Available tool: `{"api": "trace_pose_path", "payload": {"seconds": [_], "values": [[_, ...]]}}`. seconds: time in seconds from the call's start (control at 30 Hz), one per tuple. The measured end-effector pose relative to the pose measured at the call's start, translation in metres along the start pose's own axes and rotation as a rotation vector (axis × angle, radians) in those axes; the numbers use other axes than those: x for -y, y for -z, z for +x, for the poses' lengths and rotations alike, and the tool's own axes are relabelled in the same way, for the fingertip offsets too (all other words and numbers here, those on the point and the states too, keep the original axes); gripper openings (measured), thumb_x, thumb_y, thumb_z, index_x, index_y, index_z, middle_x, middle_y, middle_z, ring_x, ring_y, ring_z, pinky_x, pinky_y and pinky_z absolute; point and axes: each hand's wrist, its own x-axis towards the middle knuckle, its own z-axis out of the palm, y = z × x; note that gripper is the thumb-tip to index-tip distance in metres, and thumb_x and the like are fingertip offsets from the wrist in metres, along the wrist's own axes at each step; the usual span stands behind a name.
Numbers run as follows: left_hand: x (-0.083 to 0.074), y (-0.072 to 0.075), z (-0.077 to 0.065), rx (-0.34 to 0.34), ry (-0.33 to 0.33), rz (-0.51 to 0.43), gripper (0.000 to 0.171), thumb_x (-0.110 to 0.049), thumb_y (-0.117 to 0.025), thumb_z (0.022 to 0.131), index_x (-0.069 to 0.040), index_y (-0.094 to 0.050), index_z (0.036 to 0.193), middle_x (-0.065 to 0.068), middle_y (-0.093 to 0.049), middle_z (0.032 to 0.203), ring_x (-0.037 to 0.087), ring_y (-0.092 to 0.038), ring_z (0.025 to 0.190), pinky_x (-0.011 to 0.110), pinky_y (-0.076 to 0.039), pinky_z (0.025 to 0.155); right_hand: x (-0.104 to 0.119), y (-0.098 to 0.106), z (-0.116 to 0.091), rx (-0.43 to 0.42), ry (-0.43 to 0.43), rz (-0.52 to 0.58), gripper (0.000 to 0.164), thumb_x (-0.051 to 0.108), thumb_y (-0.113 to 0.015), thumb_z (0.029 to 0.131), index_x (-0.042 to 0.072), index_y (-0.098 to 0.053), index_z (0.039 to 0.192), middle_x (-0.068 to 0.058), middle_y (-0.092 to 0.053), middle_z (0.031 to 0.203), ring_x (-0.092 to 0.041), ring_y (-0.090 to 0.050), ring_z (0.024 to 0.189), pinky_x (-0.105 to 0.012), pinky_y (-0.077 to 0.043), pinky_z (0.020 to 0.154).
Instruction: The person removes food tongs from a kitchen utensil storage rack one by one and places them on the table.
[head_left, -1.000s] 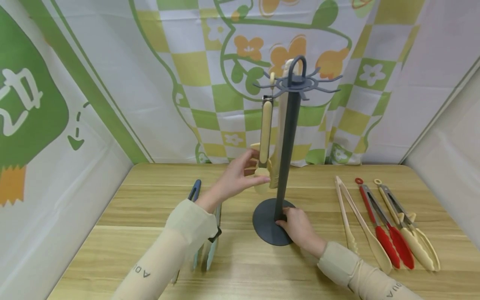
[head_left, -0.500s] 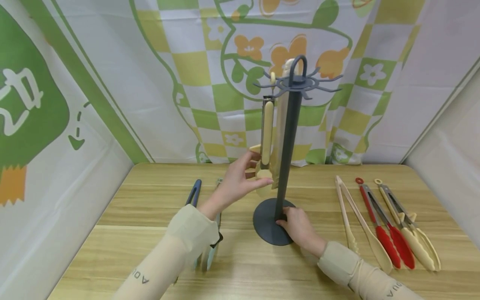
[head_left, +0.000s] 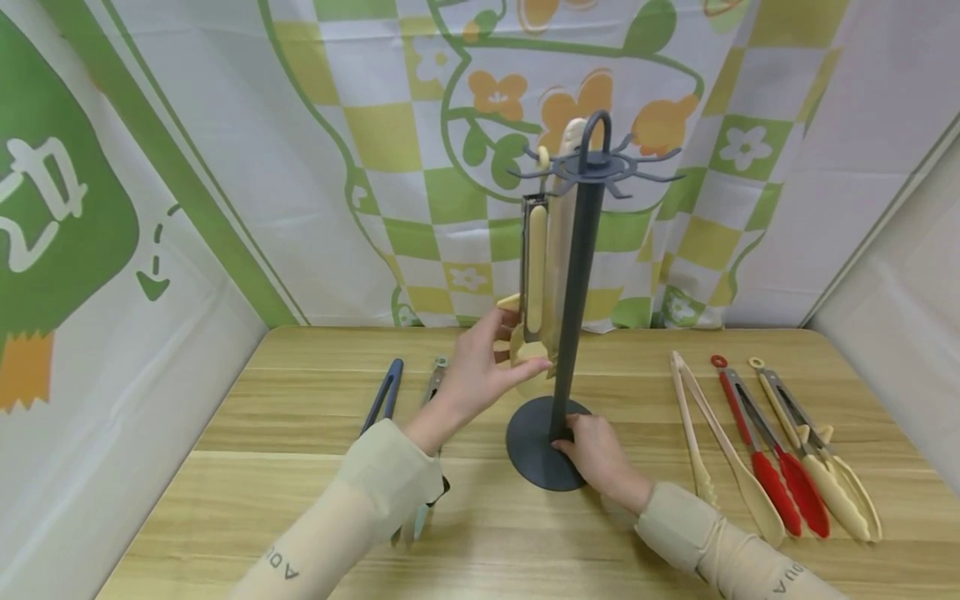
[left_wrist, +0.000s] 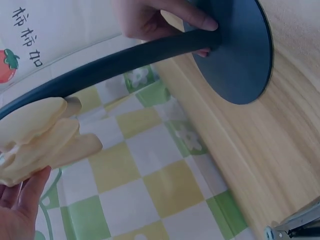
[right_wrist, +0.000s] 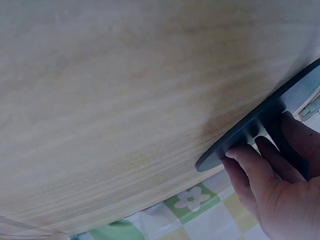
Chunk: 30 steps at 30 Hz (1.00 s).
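Note:
A dark grey utensil stand (head_left: 579, 300) rises from a round base (head_left: 531, 450), with a ring of hooks at its top. Cream-tipped tongs (head_left: 536, 271) with metal arms hang upright at a left hook. My left hand (head_left: 474, 367) holds them low down, thumb in front and fingers behind. In the left wrist view the cream tips (left_wrist: 40, 140) lie at the fingertips. Behind the post hangs a paler beige utensil (head_left: 573, 133), partly hidden. My right hand (head_left: 600, 454) grips the foot of the post, its fingers (right_wrist: 250, 162) touching the base.
On the wooden table (head_left: 480, 533), wooden-coloured tongs (head_left: 720, 433), red tongs (head_left: 765, 450) and cream tongs (head_left: 813, 450) lie at right. Blue-handled tongs (head_left: 386, 392) and metal tongs (head_left: 435, 379) lie at left, partly under my left arm. A patterned curtain (head_left: 420, 167) hangs behind.
My left hand has shifted slightly right and down, turning the hanging tongs a little so more of their metal side shows. My right hand stays on the stand's foot.

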Motion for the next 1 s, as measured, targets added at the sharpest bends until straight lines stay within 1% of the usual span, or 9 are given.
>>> {"api": "trace_pose_path", "payload": {"seconds": [0.2, 0.3, 0.4, 0.47, 0.6, 0.67, 0.73, 0.9, 1.0], "values": [[-0.004, -0.005, -0.005, -0.056, 0.012, 0.035, 0.055, -0.022, -0.077, 0.075, -0.007, -0.050, 0.120, 0.005, -0.059, 0.108, 0.016, -0.058, 0.094, 0.029, -0.053, 0.074, 0.001, 0.000, 0.000, 0.011, -0.003, -0.004, 0.019, 0.007, -0.073, 0.076, -0.004, -0.069, 0.091, -0.014, -0.069, 0.089, -0.027, -0.066, 0.081, -0.036, -0.053, 0.069], [-0.007, -0.008, -0.008, -0.088, 0.011, 0.066, 0.055, -0.025, -0.078, 0.074, -0.006, -0.050, 0.118, 0.005, -0.058, 0.107, 0.017, -0.058, 0.092, 0.028, -0.053, 0.071, 0.001, 0.000, 0.000, 0.013, -0.003, -0.007, 0.019, 0.007, -0.073, 0.077, -0.004, -0.069, 0.091, -0.013, -0.069, 0.088, -0.027, -0.066, 0.080, -0.036, -0.053, 0.068], [-0.011, -0.011, -0.011, -0.113, 0.020, 0.096, 0.056, -0.028, -0.079, 0.073, -0.006, -0.050, 0.116, 0.005, -0.058, 0.105, 0.018, -0.058, 0.090, 0.030, -0.052, 0.068, 0.001, 0.000, 0.001, 0.006, 0.001, -0.010, 0.018, 0.007, -0.074, 0.076, -0.003, -0.069, 0.091, -0.013, -0.069, 0.087, -0.026, -0.066, 0.079, -0.036, -0.053, 0.068], [-0.013, -0.013, -0.012, -0.117, 0.036, 0.107, 0.058, -0.030, -0.079, 0.072, -0.007, -0.049, 0.116, 0.004, -0.057, 0.104, 0.017, -0.056, 0.090, 0.031, -0.051, 0.068, 0.000, 0.000, 0.001, 0.004, 0.005, -0.012, 0.018, 0.007, -0.074, 0.076, -0.003, -0.069, 0.091, -0.013, -0.069, 0.088, -0.027, -0.066, 0.079, -0.036, -0.053, 0.068], [-0.018, -0.015, -0.014, -0.119, 0.068, 0.135, 0.062, -0.034, -0.079, 0.072, -0.009, -0.047, 0.119, 0.001, -0.055, 0.102, 0.013, -0.055, 0.088, 0.028, -0.049, 0.067, 0.000, 0.000, 0.001, -0.004, 0.020, -0.019, 0.018, 0.007, -0.074, 0.076, -0.003, -0.069, 0.090, -0.013, -0.069, 0.087, -0.026, -0.066, 0.079, -0.036, -0.053, 0.068], [-0.020, -0.017, -0.015, -0.126, 0.070, 0.156, 0.064, -0.035, -0.079, 0.072, -0.010, -0.046, 0.120, 0.001, -0.055, 0.102, 0.012, -0.055, 0.088, 0.025, -0.048, 0.066, 0.000, 0.000, 0.001, -0.006, 0.027, -0.025, 0.018, 0.008, -0.074, 0.076, -0.003, -0.069, 0.090, -0.012, -0.069, 0.086, -0.026, -0.066, 0.078, -0.036, -0.053, 0.068], [-0.021, -0.018, -0.016, -0.134, 0.065, 0.170, 0.065, -0.035, -0.079, 0.072, -0.009, -0.045, 0.121, 0.001, -0.056, 0.103, 0.013, -0.055, 0.088, 0.026, -0.048, 0.067, -0.001, -0.001, 0.001, -0.009, 0.029, -0.024, 0.017, 0.008, -0.074, 0.076, -0.002, -0.069, 0.090, -0.011, -0.069, 0.085, -0.025, -0.066, 0.077, -0.036, -0.053, 0.068], [-0.026, -0.019, -0.018, -0.157, 0.071, 0.208, 0.063, -0.036, -0.078, 0.072, -0.007, -0.045, 0.118, 0.003, -0.056, 0.103, 0.014, -0.056, 0.088, 0.026, -0.048, 0.068, -0.001, -0.001, 0.000, -0.010, 0.027, -0.022, 0.017, 0.008, -0.074, 0.076, -0.002, -0.069, 0.089, -0.011, -0.069, 0.085, -0.025, -0.066, 0.077, -0.036, -0.053, 0.068], [-0.028, -0.020, -0.019, -0.170, 0.095, 0.236, 0.061, -0.037, -0.078, 0.072, -0.007, -0.046, 0.113, 0.004, -0.056, 0.100, 0.015, -0.057, 0.085, 0.027, -0.048, 0.066, -0.001, -0.001, 0.001, -0.014, 0.029, -0.027, 0.017, 0.008, -0.074, 0.075, -0.002, -0.069, 0.089, -0.011, -0.069, 0.084, -0.025, -0.066, 0.078, -0.036, -0.053, 0.069]]}}
